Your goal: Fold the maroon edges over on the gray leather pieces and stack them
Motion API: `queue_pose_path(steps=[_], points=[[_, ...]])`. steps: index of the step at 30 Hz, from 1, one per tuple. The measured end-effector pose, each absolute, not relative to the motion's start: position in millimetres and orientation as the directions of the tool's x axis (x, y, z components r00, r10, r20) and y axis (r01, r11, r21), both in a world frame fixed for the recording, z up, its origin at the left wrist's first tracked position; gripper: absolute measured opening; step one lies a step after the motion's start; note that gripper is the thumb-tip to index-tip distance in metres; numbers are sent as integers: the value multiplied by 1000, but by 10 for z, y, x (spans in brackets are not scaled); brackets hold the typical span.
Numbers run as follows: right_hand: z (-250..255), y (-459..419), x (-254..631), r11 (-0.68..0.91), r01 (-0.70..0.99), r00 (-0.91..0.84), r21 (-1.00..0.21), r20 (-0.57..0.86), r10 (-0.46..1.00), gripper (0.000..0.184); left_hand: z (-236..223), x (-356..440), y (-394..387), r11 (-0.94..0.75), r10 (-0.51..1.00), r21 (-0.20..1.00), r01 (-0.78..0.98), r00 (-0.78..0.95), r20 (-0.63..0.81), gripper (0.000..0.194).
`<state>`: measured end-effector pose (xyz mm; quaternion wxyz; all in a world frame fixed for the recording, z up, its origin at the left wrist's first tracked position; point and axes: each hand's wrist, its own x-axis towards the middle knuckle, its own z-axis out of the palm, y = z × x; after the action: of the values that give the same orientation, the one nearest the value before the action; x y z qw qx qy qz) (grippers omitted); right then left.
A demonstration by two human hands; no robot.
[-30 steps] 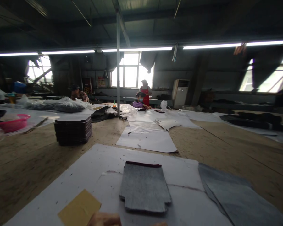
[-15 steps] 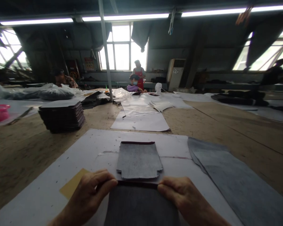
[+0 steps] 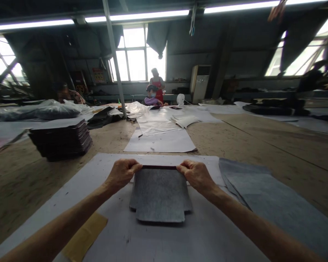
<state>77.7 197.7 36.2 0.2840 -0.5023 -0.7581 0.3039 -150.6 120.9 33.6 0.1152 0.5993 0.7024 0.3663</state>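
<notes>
Between my hands is a grey cut panel (image 3: pixel 160 193) with a dark folded strip along its far edge and notched near corners. My left hand (image 3: pixel 123 174) pinches its far left corner. At the far right corner, my right hand (image 3: pixel 197 175) grips the same edge between thumb and fingers. The panel lies over the spot of the small stack of like pieces, which it now covers. White paper (image 3: pixel 117 225) spreads beneath. A yellow-brown sheet (image 3: pixel 84 236) rests on the paper below my left forearm.
Larger grey sheets (image 3: pixel 273 200) lie at the right. A tall pile of dark panels (image 3: pixel 60 140) stands at the left, with a plastic-wrapped bundle (image 3: pixel 49 109) behind it. A metal pole (image 3: pixel 115 58) rises beyond. Other people (image 3: pixel 156 85) are at the far side.
Both hands have moved forward, away from me, carrying the grey panel from the near edge onto the stack. The view has shifted slightly.
</notes>
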Motion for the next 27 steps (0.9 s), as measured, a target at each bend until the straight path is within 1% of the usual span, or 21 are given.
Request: queue_pose_path(steps=[4,6,9,15,19,24,27], points=[[230,2013,689,377,686,-291,-622,241,926,19,136,-1470,1231,36,871,578,815,-309,381,24],[207,1995,673,395,712,-283,-581,277,918,18,76,-1454,1206,39,843,555,831,-326,428,20],[173,1984,646,394,743,-260,-542,309,915,17,15,-1445,1193,46,807,535,844,-347,478,20],[57,2018,601,400,777,-250,-486,346,905,19,-70,-1501,1264,114,777,494,862,-387,496,22],[26,2048,576,404,788,-251,-464,358,900,18,-91,-1518,1277,137,799,465,875,-375,470,24],[85,1959,727,411,820,-255,-398,389,885,19,-34,-1528,1167,138,800,473,870,-379,465,34],[167,1743,1050,460,823,-324,-334,390,862,18,-89,-1666,1146,153,726,462,873,-417,547,36]])
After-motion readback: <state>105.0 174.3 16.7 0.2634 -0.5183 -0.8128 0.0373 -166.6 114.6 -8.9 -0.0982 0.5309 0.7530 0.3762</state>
